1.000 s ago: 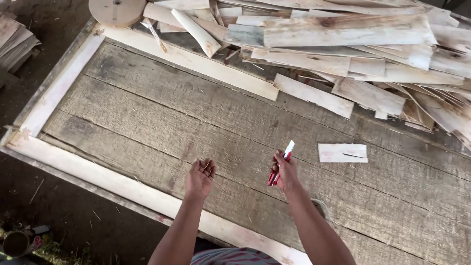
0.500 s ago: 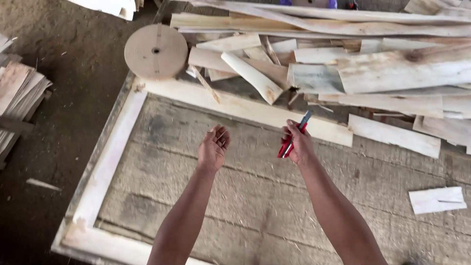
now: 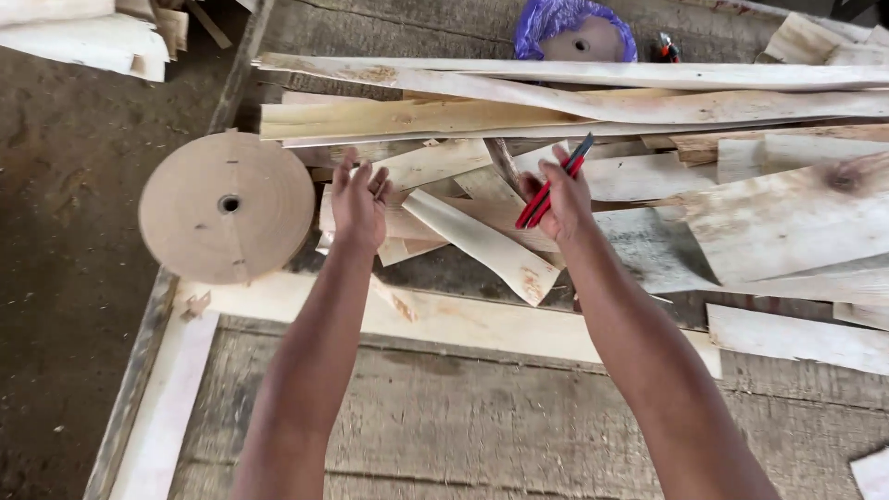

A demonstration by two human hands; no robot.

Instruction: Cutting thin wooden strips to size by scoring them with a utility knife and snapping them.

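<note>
Red-and-blue pencils [image 3: 551,190] — slim, tilted up-right — lie clasped over pale wood scraps [image 3: 482,243] in a loose pile.

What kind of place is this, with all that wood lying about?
Probably a rough woodworking or veneer workshop. Thin pale wood strips lie heaped on a worn plank table, a big brown tape roll sits at its edge, and the right hand holds a red tool.
</note>
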